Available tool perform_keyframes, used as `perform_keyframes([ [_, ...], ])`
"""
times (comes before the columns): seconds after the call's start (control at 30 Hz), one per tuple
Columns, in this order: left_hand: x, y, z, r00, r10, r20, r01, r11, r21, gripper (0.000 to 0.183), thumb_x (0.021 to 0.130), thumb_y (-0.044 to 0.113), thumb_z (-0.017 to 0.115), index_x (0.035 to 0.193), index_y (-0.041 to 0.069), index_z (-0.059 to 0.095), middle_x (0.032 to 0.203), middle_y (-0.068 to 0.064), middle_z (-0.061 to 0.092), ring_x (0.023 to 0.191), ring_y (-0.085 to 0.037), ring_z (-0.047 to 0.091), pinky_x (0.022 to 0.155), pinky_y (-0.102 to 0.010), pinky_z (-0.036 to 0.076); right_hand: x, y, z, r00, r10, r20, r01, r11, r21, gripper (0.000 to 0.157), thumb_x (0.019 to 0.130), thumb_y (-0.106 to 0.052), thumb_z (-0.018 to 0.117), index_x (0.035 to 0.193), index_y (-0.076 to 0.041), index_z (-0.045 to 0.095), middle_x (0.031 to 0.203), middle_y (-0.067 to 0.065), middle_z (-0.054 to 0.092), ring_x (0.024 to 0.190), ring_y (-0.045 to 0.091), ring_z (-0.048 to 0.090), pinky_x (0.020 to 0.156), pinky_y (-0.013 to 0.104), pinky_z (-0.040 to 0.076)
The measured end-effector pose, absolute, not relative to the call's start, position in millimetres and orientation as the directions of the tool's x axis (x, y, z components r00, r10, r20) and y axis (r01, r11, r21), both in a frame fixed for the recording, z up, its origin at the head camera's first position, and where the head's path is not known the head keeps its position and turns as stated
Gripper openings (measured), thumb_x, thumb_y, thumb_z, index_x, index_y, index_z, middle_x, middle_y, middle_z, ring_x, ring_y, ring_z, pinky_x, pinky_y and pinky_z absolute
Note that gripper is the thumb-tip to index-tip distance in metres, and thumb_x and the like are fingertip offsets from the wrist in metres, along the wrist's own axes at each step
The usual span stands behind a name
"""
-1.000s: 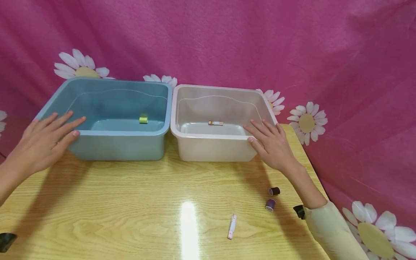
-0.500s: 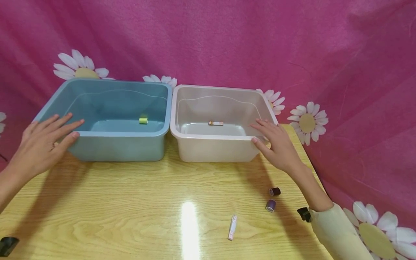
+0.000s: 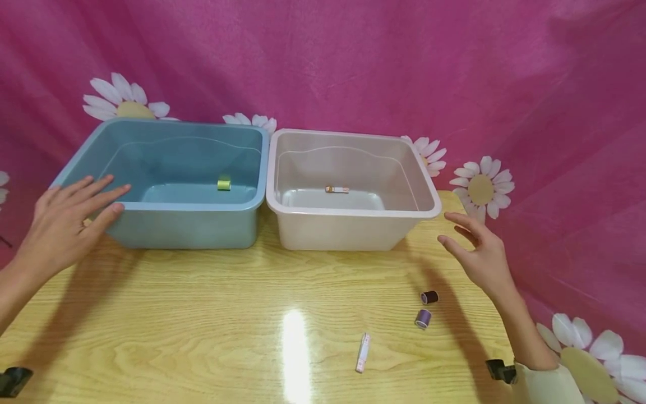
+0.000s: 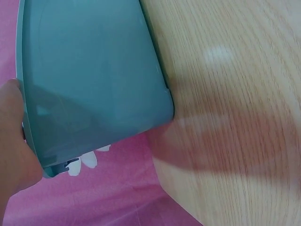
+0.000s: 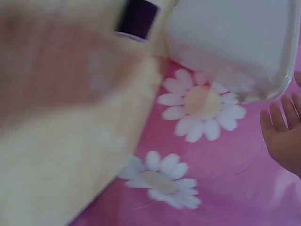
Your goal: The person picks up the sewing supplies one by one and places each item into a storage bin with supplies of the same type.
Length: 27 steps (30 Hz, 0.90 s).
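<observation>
Tubs stand side by side toward the back of a wood-grain table (image 3: 217,314): on the left, a blue tub (image 3: 181,229), and on the right, a beige tub (image 3: 340,233). Both are upright, their rims so close that we cannot tell whether they touch. Inside the blue tub we see a yellow-green spool (image 3: 224,185) lying on its side on the floor, toward the right end. Inside the beige tub, near the middle of its floor, lies a small pale strip with a brownish end (image 3: 337,189). Our left hand (image 3: 68,221) lies over the near left corner of the blue tub, its fingers straight and spread at the rim, relaxed rather than gripping. Our right hand (image 3: 481,252) is raised just beside the right end of the beige tub, apart from it, its thumb and fingers parted in a loose curve around nothing. Nearer us, to the right, a dark spool (image 3: 429,297) and a purple spool (image 3: 423,318) lie close together, with a white-and-pink strip (image 3: 363,353) to their left. Pink cloth (image 3: 343,67) with white daisies hangs behind.
</observation>
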State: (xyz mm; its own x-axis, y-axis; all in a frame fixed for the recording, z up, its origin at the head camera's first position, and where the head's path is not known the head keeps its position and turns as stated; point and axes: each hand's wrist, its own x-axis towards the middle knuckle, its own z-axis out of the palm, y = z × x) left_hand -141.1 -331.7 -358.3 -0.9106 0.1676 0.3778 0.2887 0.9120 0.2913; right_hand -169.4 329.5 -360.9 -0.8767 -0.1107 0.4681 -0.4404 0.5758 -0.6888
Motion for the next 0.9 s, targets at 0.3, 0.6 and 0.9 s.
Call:
perform_keyframes([
  [0.3,-141,-331,-359,-0.906,0.165,0.389,0.287,0.916,0.28,0.048,0.107,0.036,0.045,0.145,0.008,0.053,0.152,-0.028,0.038,0.146,-0.045,0.02,0.112,-0.066,0.0,-152,362,-398,-0.962,-0.216,0.165,-0.249,0.461,-0.851,0.038,0.094,-0.002,0.069,0.129,0.008,0.061,0.123,-0.005,0.066,0.113,0.001,0.06,0.088,0.015,0.048],
  [0.6,-140,-330,-359,-0.907,0.164,0.388,0.287,0.916,0.282,0.048,0.108,0.036,0.044,0.145,0.007,0.052,0.152,-0.028,0.037,0.146,-0.045,0.019,0.111,-0.067,0.0,-147,380,-431,-0.955,-0.295,-0.012,-0.136,0.475,-0.87,0.039,0.095,-0.008,0.069,0.129,0.01,0.06,0.126,0.017,0.065,0.114,0.009,0.063,0.089,0.019,0.049],
  [0.9,-142,-330,-360,-0.908,0.171,0.383,0.292,0.913,0.286,0.047,0.108,0.035,0.045,0.145,0.007,0.053,0.152,-0.027,0.038,0.146,-0.045,0.019,0.111,-0.068,0.002,-144,386,-446,-0.916,-0.382,-0.123,-0.067,0.448,-0.891,0.044,0.094,-0.007,0.07,0.131,0.011,0.056,0.13,0.03,0.058,0.116,0.006,0.06,0.093,0.019,0.047],
])
